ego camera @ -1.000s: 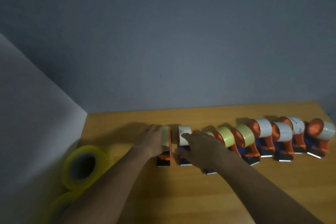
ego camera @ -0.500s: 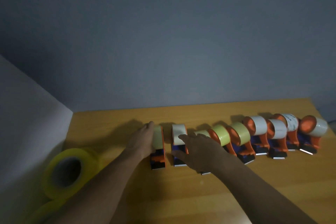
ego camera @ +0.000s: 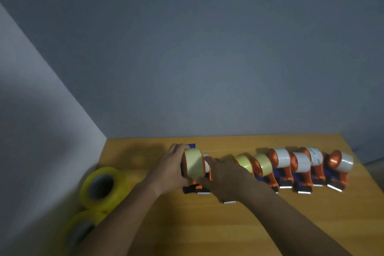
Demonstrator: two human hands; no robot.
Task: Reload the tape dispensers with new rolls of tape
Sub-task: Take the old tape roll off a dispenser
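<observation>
A row of orange and blue tape dispensers stands across the wooden table [ego camera: 228, 226]. My left hand [ego camera: 169, 169] grips the leftmost dispenser [ego camera: 194, 165], which carries a pale yellow roll and is raised and turned a little. My right hand [ego camera: 225, 178] closes on that dispenser's right side and lower frame, and hides most of the dispenser behind it, whose white roll [ego camera: 206, 162] just shows. Further right stand dispensers with pale yellow rolls [ego camera: 263, 165] and white rolls [ego camera: 282, 158].
Two large yellow tape rolls, one [ego camera: 99, 187] above the other [ego camera: 80, 228], lie against the white wall at the table's left edge. A grey wall runs behind the table. The table's right edge is near the last dispenser [ego camera: 341, 162].
The leftmost dispenser has come up off the table and turned its roll towards me in my left hand. My right hand slid left onto it.
</observation>
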